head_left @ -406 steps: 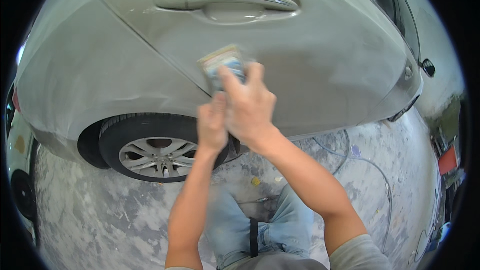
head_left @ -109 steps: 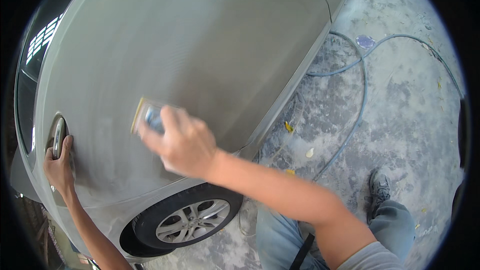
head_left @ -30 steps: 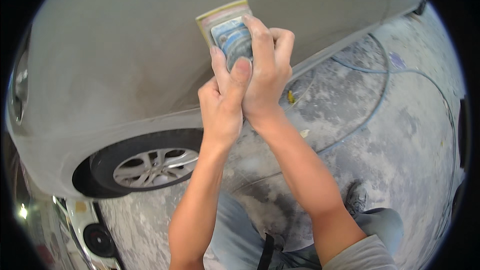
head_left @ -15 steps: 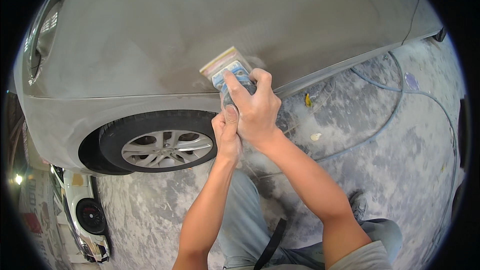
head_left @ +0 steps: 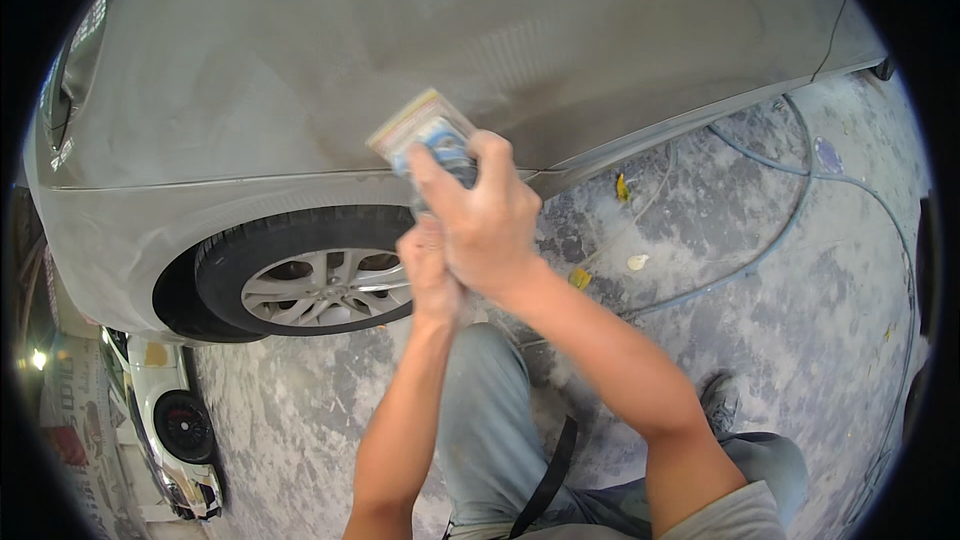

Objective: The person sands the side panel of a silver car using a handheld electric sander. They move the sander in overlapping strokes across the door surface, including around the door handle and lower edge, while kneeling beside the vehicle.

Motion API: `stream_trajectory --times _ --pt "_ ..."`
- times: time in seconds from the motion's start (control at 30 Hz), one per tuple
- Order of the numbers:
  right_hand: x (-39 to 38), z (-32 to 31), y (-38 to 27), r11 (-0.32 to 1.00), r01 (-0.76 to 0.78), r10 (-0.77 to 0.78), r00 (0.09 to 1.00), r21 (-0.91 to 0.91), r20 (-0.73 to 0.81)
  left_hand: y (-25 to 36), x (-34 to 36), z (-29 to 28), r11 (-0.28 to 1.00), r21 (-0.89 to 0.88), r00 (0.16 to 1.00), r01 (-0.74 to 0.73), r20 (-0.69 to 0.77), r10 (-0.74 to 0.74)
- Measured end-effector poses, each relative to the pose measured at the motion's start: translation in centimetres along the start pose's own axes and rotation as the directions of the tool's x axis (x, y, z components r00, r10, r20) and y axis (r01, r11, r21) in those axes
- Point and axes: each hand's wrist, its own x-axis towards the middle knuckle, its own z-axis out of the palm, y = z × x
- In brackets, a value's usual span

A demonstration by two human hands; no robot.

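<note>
A sanding block (head_left: 420,128) with a blue-and-grey body and a pale, yellow-edged pad lies against the lower part of a dusty silver-beige car panel (head_left: 300,50), just above the wheel arch, slightly blurred by motion. My right hand (head_left: 480,215) grips it from above, fingers curled over its body. Just below, my left hand (head_left: 430,270) is wrapped round its rear end, pressed against my right hand and partly hidden by it. The car's spoked wheel (head_left: 325,290) shows behind my left forearm.
Pale blue hoses (head_left: 750,268) loop over the mottled floor (head_left: 700,340) at the right, among a few yellow leaves (head_left: 622,188). A white car (head_left: 165,400) with a dark wheel is at the far left. My bent knees are below.
Since half a second ago the block and both hands shifted slightly left. About 3.6 seconds ago my left hand held the door handle; now it is on the block.
</note>
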Motion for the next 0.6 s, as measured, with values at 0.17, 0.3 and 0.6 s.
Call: stream_trajectory --times 0.17,0.3,0.6 --pt "1.5 1.9 -2.7 0.994 0.106 -0.102 0.988 -0.027 0.119 5.2 0.4 0.3 0.959 -0.223 0.972 -0.174 -0.192 0.132" --pt "0.3 0.2 -0.4 0.998 0.007 -0.004 0.998 -0.055 0.061 1.9 0.6 2.7 0.999 0.022 0.976 -0.05 -0.21 0.054" --pt "-0.2 2.2 -2.3 0.986 0.163 -0.163 0.986 -0.027 0.028 3.1 -0.6 -2.9 0.952 -0.264 0.988 -0.154 -0.057 0.144"
